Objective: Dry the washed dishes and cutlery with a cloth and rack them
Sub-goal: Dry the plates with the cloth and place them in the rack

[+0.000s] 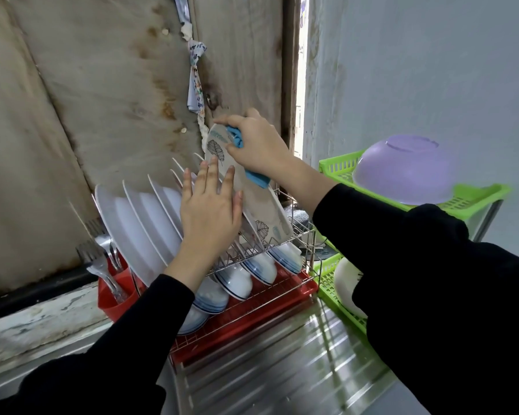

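Observation:
A leaf-patterned plate stands tilted in the top tier of the wire dish rack. My right hand grips its upper rim together with a blue cloth that hangs down behind the hand. My left hand lies flat with straight fingers against the plate's face and the white plates beside it. Blue-rimmed bowls lean in the lower tier. Forks and spoons stand in the red cutlery holder.
A red drip tray sits under the rack on the ribbed steel drainer. At the right a green plastic shelf carries an upturned purple bowl, with a white dish on its lower tier. A stained wall stands close behind.

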Demonstrator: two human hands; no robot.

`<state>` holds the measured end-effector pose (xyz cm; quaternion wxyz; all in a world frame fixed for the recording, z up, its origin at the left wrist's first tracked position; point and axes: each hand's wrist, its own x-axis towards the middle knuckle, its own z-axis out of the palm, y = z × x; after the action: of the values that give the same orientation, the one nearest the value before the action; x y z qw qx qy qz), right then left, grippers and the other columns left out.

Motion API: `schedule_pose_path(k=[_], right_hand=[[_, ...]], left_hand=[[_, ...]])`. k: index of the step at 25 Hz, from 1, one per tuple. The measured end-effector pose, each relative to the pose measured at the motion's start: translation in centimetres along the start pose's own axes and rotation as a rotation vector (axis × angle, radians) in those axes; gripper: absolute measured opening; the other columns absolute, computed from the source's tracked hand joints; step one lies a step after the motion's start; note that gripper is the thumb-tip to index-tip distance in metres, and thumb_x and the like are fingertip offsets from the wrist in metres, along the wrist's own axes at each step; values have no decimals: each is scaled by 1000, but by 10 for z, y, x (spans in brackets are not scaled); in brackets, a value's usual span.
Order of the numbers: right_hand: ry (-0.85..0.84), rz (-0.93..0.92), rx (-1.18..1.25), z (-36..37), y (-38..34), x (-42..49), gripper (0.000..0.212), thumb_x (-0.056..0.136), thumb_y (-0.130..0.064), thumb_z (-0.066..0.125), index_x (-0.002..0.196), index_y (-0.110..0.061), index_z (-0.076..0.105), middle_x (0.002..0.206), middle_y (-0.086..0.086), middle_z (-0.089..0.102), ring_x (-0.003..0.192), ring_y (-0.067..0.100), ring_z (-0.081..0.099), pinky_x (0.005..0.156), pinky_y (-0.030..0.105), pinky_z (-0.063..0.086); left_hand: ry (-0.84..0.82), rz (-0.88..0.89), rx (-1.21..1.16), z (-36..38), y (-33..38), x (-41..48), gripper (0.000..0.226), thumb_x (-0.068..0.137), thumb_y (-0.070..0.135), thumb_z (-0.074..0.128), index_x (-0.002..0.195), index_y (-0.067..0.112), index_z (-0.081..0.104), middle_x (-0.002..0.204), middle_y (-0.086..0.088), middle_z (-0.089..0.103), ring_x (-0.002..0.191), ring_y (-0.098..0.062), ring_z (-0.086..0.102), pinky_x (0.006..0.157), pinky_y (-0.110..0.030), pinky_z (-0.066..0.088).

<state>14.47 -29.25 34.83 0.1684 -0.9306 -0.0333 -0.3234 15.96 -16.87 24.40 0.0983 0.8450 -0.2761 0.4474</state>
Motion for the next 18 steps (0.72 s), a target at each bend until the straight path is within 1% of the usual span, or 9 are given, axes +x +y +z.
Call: schedule_pose_path(k=[3, 5, 8, 10, 13, 14, 16, 17, 18], right_hand=[[14, 8, 115, -7, 2, -14, 49, 92, -25, 62, 138, -32, 50, 109, 1, 42, 102, 23, 58, 97, 36, 46], [57, -3, 193, -13, 0, -30, 51, 92, -22, 62, 140, -30, 47, 110, -1, 40, 103, 18, 55, 99, 34, 45], [137, -46, 291, -23, -10, -62, 57, 90, -13, 62, 142, -26, 42, 125, 2, 45, 105, 7, 48, 94, 19, 38], [168, -66, 362, -28, -19, -90, 62, 85, -6, 63, 141, -19, 40, 131, 5, 48, 109, 8, 49, 92, 14, 36], [160, -48, 444, -24, -35, -142, 63, 76, -1, 66, 133, -9, 41, 127, 6, 50, 111, 12, 52, 93, 14, 41], [140, -35, 455, -20, -40, -159, 62, 74, -1, 69, 130, -8, 42, 125, 5, 50, 111, 12, 52, 93, 14, 42], [83, -16, 480, -10, -51, -192, 60, 71, -2, 72, 124, -6, 44, 118, 3, 49, 106, 15, 53, 88, 20, 45], [58, -22, 492, -5, -57, -208, 59, 70, -2, 73, 122, -5, 45, 115, 3, 49, 104, 16, 53, 85, 20, 45], [41, -40, 502, 2, -63, -223, 57, 70, -2, 74, 119, -4, 45, 114, 4, 49, 103, 16, 52, 84, 18, 42]], left_hand=[[-73, -5, -62, -10, -1, -1, 60, 96, 41, 24, 140, 7, 47, 150, -19, 38, 140, -32, 34, 117, -50, 13], [-95, -19, -113, -18, -1, -6, 61, 95, 42, 23, 141, 8, 45, 151, -18, 36, 142, -32, 30, 117, -51, 15], [-102, -36, -134, -37, -2, -24, 56, 93, 35, 34, 141, 9, 45, 151, -17, 37, 143, -31, 30, 118, -51, 14], [-95, -27, -144, -53, -1, -40, 56, 91, 32, 37, 141, 9, 45, 150, -17, 38, 141, -31, 32, 117, -50, 15], [-32, -13, -203, -85, -3, -70, 53, 90, 25, 44, 139, 7, 47, 146, -18, 44, 137, -33, 39, 114, -51, 24], [-8, 4, -236, -97, -3, -82, 53, 91, 26, 45, 139, 6, 47, 145, -17, 46, 135, -32, 41, 113, -50, 28], [-5, 59, -317, -121, -4, -107, 54, 91, 30, 46, 140, 8, 46, 144, -15, 47, 134, -29, 43, 112, -44, 33], [-24, 87, -348, -132, -4, -121, 54, 91, 32, 47, 140, 9, 46, 145, -13, 47, 134, -28, 43, 111, -43, 35], [-45, 114, -357, -142, -5, -134, 54, 91, 33, 48, 140, 11, 47, 145, -12, 47, 133, -28, 44, 109, -43, 37]])
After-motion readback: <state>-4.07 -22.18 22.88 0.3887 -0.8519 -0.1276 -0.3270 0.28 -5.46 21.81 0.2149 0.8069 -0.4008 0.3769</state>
